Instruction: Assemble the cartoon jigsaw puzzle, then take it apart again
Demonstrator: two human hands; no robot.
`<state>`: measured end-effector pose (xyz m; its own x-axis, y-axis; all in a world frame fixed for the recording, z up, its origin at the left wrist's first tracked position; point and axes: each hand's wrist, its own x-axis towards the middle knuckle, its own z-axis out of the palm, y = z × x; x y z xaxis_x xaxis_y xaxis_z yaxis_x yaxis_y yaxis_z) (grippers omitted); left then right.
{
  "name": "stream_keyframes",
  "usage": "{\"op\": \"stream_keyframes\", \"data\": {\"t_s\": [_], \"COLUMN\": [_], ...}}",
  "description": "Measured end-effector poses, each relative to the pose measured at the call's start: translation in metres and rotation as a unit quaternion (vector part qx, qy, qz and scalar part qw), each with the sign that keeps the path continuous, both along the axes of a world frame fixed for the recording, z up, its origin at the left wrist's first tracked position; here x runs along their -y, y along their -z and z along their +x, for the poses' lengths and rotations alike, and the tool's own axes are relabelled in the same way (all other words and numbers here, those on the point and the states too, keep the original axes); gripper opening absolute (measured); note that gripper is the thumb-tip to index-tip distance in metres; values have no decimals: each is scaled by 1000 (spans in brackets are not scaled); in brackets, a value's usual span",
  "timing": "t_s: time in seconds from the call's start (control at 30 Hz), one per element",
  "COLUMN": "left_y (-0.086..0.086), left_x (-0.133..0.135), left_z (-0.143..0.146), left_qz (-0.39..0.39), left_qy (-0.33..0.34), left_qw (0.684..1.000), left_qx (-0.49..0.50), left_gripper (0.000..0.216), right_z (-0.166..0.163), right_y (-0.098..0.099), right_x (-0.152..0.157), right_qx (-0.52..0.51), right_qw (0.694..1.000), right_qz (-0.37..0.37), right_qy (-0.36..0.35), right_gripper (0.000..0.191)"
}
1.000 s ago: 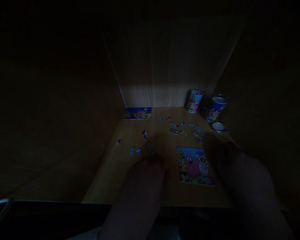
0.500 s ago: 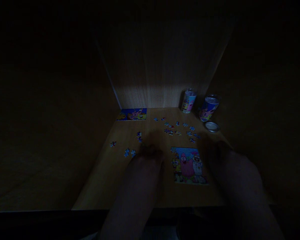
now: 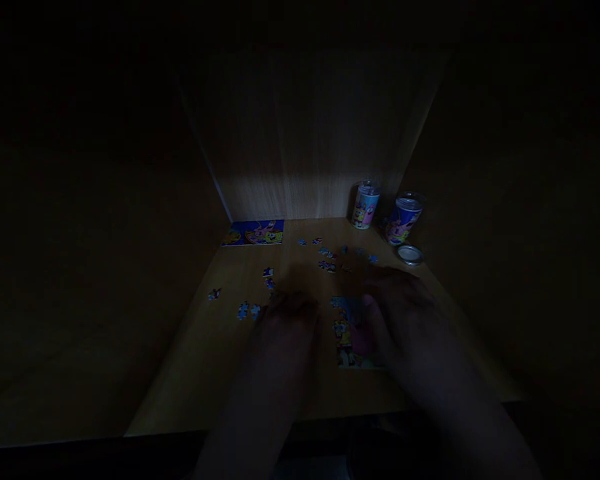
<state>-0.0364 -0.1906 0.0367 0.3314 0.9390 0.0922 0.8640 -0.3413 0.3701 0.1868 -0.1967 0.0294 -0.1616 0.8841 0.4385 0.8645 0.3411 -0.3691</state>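
In dim light, a partly assembled jigsaw puzzle (image 3: 347,333) with cartoon figures lies flat on the wooden surface. My right hand (image 3: 405,307) spans its right part, thumb apart from the fingers, and hides much of the picture. Its fingertips are close to loose puzzle pieces (image 3: 327,266) above the puzzle. To the left of the puzzle, my left hand (image 3: 287,327) rests low with its fingers curled downward. Whatever those fingers hold, if anything, is hidden in shadow. Several loose pieces (image 3: 243,311) lie just left of that hand.
Two printed cans with clear tops, one light blue (image 3: 365,207) and one dark blue (image 3: 403,223), stand at the back right. A round metal lid (image 3: 410,255) lies before them. A flat blue cartoon picture (image 3: 255,233) sits at the back left. Wooden panels enclose the surface.
My right hand has moved left and forward from beside the puzzle to over its right part. My left hand stays near its place. The whole view has shifted slightly.
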Motion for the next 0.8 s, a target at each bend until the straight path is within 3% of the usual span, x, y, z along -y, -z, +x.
{"op": "stream_keyframes", "data": {"t_s": [0.3,0.57,0.8], "left_y": [-4,-5,-6], "left_x": [5,8,4], "left_z": [5,10,9], "left_qz": [-3,-2,-14], "left_qy": [26,30,20], "left_qw": [1000,999,1000], "left_qx": [11,24,10], "left_gripper": [34,27,27], "right_z": [-12,-11,-12], "right_y": [27,26,18], "right_x": [-12,-15,-9], "right_qx": [-13,-33,-39], "right_qw": [996,996,987], "right_qz": [-66,-64,-64], "right_qy": [-57,-50,-142], "right_gripper": [50,44,37]}}
